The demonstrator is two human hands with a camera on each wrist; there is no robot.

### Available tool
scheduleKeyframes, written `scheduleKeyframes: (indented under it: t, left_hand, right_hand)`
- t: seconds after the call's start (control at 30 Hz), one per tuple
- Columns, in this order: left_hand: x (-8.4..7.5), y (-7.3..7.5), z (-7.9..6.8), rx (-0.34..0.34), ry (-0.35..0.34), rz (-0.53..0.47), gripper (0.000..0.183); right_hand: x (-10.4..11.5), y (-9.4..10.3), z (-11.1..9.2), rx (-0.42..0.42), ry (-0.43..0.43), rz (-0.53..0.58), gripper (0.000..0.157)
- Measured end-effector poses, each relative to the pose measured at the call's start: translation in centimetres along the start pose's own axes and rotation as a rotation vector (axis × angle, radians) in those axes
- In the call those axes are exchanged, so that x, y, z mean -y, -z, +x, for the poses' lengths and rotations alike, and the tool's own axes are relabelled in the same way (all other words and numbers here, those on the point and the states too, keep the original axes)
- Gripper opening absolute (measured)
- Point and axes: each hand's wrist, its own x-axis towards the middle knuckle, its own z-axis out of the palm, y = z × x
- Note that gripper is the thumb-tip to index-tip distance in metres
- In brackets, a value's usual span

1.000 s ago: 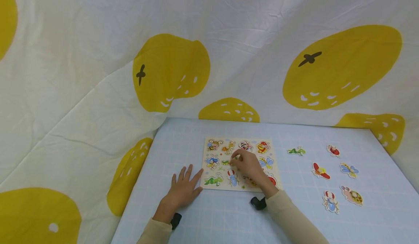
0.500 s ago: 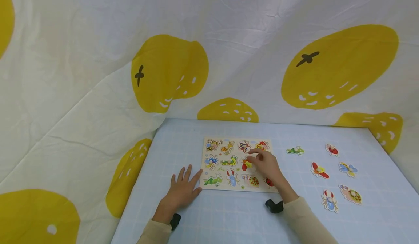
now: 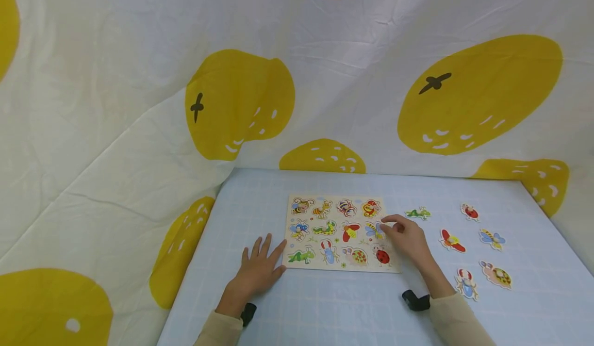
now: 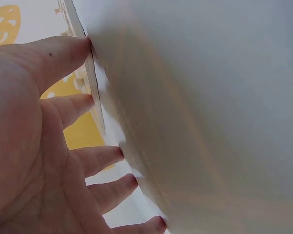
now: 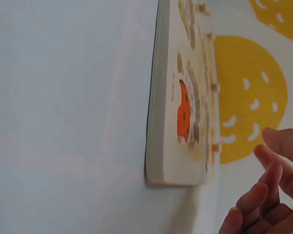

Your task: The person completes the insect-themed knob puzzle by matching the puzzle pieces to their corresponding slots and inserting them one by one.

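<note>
A wooden insect puzzle board [image 3: 334, 269] lies on the table, with a green caterpillar [image 3: 324, 228] in its middle row. My left hand [image 3: 261, 267] rests on the table with fingers spread. In the left wrist view, its thumb and index fingertips are right at the edge of the board. Just past the board's right side, my right hand [image 3: 408, 240] hovers with loosely bent fingers and nothing between them, its fingertips overlapping the edge by the blue-winged bug picture [image 3: 373, 230]. The right wrist view shows this hand [image 5: 273, 187] apart from the board and a ladybug hollow [image 5: 183, 114].
Right of the board lie several loose pieces: a grasshopper [image 3: 418, 212], a ladybug [image 3: 471, 212], a red-winged bug [image 3: 452, 241], a blue-winged bug [image 3: 492, 239], a snail [image 3: 496, 275] and a blue beetle [image 3: 466, 284]. A fruit-print cloth [image 3: 334, 98] hangs behind the pale blue table [image 3: 325, 305].
My right hand has let go of the caterpillar and moved right across the board to its right edge, uncovering the caterpillar and the pictures beneath. The left hand stays in place.
</note>
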Motion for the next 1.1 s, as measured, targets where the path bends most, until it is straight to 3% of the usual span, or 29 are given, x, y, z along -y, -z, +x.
scheduleKeyframes:
  t: [0.27, 0.47, 0.7, 1.1]
  left_hand:
    - [0.0, -0.2, 0.2, -0.003, -0.010, -0.008, 0.067]
    - [0.0, -0.1, 0.1, 0.000, -0.009, -0.007, 0.067]
    - [0.0, 0.0, 0.0, 0.003, -0.004, -0.008, 0.067]
    - [0.0, 0.2, -0.1, 0.010, 0.002, -0.017, 0.067]
  right_hand:
    - [-2.3, 3.3, -1.0, -0.022, 0.007, -0.042, 0.035]
    - [-4.5, 6.7, -1.5, 0.001, -0.001, -0.048, 0.046]
    - [-7.5, 10.0, -2.1, 0.016, 0.013, -0.048, 0.047]
    - [-10.8, 12.9, -2.2, 0.159, -0.099, -0.099, 0.058]
